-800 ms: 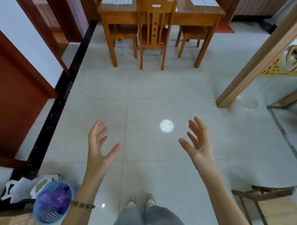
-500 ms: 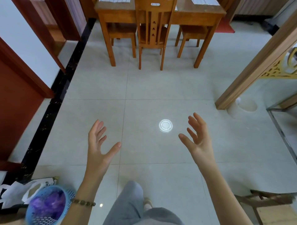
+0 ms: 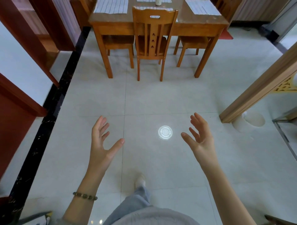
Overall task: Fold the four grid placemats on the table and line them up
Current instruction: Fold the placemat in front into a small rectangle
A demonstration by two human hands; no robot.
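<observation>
Folding progress: 0 of 4 done, as far as can be seen; every grid mat in view lies flat and unfolded on the table (image 3: 192, 20).
Mat positions: the left placemat (image 3: 110, 6) lies by the table's left edge and the right placemat (image 3: 203, 7) by its right edge. The near placemat (image 3: 144, 8) is at the near edge, partly hidden behind the chair (image 3: 155, 32). The far placemat (image 3: 144, 0) is at the far edge, cut off by the frame, with a small cup (image 3: 158, 2) on or just beside it.
Left hand (image 3: 100, 144): raised over the floor tiles, fingers spread and nearly straight, thumb wide; it holds and touches nothing. A beaded bracelet (image 3: 85, 196) sits on the wrist.
Right hand (image 3: 200, 136): raised likewise, fingers loosely fanned, palm turned inward, empty.
Hands together: well apart from each other and from the table.
Stance: 1 foot forward on the tiles, the chair between the person and the near edge.
Left to do: probably reach the table, fold all 4 mats, then line them up.
</observation>
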